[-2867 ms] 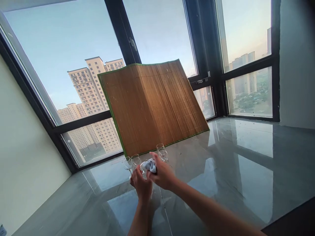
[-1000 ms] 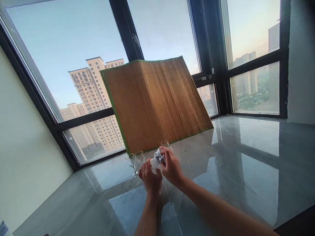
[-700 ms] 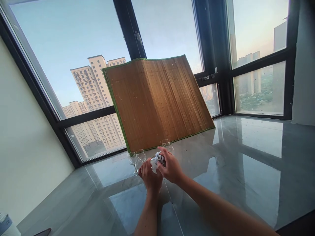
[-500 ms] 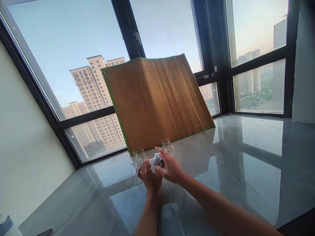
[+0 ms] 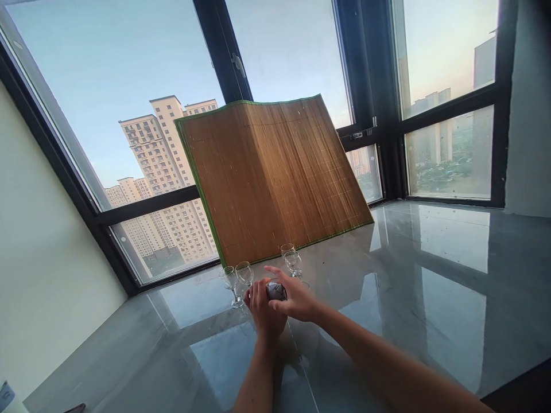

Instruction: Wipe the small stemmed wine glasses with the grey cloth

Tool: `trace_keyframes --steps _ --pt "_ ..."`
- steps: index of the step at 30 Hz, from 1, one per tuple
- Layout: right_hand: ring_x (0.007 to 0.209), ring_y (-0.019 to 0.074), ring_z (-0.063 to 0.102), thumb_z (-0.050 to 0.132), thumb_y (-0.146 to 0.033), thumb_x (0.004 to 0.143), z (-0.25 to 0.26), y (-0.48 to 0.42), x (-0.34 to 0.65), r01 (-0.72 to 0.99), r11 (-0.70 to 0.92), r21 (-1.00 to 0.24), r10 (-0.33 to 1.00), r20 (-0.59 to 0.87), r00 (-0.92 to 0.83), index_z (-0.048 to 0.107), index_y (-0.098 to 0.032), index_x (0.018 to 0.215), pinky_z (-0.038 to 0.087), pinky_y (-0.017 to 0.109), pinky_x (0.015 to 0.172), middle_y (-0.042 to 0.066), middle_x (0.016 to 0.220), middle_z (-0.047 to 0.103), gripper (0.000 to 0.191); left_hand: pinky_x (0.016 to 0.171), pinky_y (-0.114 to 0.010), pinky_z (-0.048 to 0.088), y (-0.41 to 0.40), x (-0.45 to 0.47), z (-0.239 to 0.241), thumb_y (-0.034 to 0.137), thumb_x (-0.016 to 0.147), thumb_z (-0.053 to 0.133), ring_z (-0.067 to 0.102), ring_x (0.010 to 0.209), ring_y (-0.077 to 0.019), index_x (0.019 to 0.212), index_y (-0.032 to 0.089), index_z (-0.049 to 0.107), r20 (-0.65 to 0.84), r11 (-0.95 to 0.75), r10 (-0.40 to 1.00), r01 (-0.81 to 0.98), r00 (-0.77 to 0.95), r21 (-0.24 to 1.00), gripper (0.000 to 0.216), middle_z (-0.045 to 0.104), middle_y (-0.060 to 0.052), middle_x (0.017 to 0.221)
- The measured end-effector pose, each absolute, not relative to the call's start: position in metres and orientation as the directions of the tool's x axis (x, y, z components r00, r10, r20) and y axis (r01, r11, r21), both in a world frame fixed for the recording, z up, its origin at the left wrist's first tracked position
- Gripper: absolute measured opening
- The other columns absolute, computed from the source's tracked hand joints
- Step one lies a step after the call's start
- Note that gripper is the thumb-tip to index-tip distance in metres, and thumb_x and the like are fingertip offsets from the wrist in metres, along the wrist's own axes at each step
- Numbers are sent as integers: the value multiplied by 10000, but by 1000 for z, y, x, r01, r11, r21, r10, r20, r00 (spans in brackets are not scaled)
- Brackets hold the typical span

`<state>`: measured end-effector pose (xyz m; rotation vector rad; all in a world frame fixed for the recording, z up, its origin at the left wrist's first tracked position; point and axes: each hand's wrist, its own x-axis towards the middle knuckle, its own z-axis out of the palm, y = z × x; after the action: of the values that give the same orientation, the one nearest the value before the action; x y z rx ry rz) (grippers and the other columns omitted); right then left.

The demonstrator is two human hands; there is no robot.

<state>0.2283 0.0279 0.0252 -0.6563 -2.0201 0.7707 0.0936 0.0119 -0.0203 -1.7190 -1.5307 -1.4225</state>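
Observation:
My left hand (image 5: 263,310) is wrapped around a small stemmed glass, mostly hidden behind its fingers. My right hand (image 5: 293,299) presses a white cloth (image 5: 276,291) into that glass, with the forefinger stretched out over it. Two empty stemmed glasses (image 5: 237,277) stand just left of my hands on the glossy grey floor (image 5: 430,287). Two more glasses (image 5: 291,259) stand just behind my right hand.
A brown bamboo mat (image 5: 271,178) with a green edge leans against the dark-framed windows behind the glasses. A pale wall runs along the left. A small container (image 5: 6,396) shows at the bottom left corner.
Both hands have sunk slightly with the glass. The cloth has gone further in behind my fingers, so less of it shows. The view has shifted a little.

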Motion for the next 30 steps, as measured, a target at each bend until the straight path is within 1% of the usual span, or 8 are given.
trace_keyframes --steps 8,11,14,17,21,23,27,30 --pt "718 144 579 652 -124 685 21 30 225 -26 561 -828 730 509 -456 441 -276 1416 463 268 680 -2 937 698 776 907 -398 339 12 92 -20 185 702 557 596 904 -252 1037 226 565 849 -365 509 858 -141 361 338 649 -42 927" --pt "708 132 562 651 -106 668 25 29 229 -60 536 -842 716 491 -497 438 -263 1415 453 247 642 1 940 684 792 906 -397 350 13 91 -21 194 697 547 601 918 -252 1047 234 568 837 -393 529 835 -138 386 353 657 -40 950" --pt "750 137 571 643 -86 644 30 28 236 -90 525 -846 683 482 -548 429 -255 1423 457 241 637 13 988 664 826 897 -399 368 15 88 -23 201 684 531 608 929 -256 1065 238 560 824 -440 556 803 -108 402 383 662 -41 969" --pt "792 142 581 632 -68 624 32 28 241 -122 516 -848 671 489 -557 448 -250 1401 463 243 656 18 1026 653 819 911 -409 379 16 87 -24 170 662 532 621 952 -260 1109 237 536 819 -454 571 809 -57 373 452 668 -50 996" --pt "773 144 587 631 -84 639 31 29 243 -148 460 -876 691 457 -560 460 -250 1374 455 242 637 5 954 662 774 943 -423 379 19 87 -23 136 664 580 646 994 -266 1189 225 498 839 -391 542 870 -45 299 539 686 -73 1036" --pt "759 146 590 652 -103 650 30 31 242 -140 444 -885 705 442 -555 471 -250 1360 454 243 630 -4 906 663 747 921 -416 388 21 88 -22 154 700 603 667 952 -261 1131 224 525 839 -350 541 892 -58 287 443 706 -63 974" --pt "733 149 590 756 -190 663 29 34 240 -86 470 -878 739 445 -505 543 -238 1290 461 254 643 -18 816 661 664 802 -368 414 23 93 -22 211 746 640 675 754 -230 909 228 563 817 -304 569 898 -96 317 181 698 -14 761" --pt "703 147 585 785 -258 676 29 33 238 -69 496 -866 751 467 -467 576 -229 1262 462 257 633 -24 775 653 623 769 -356 424 23 96 -22 228 743 656 663 703 -220 871 227 574 791 -344 601 857 -114 384 153 691 -7 723"
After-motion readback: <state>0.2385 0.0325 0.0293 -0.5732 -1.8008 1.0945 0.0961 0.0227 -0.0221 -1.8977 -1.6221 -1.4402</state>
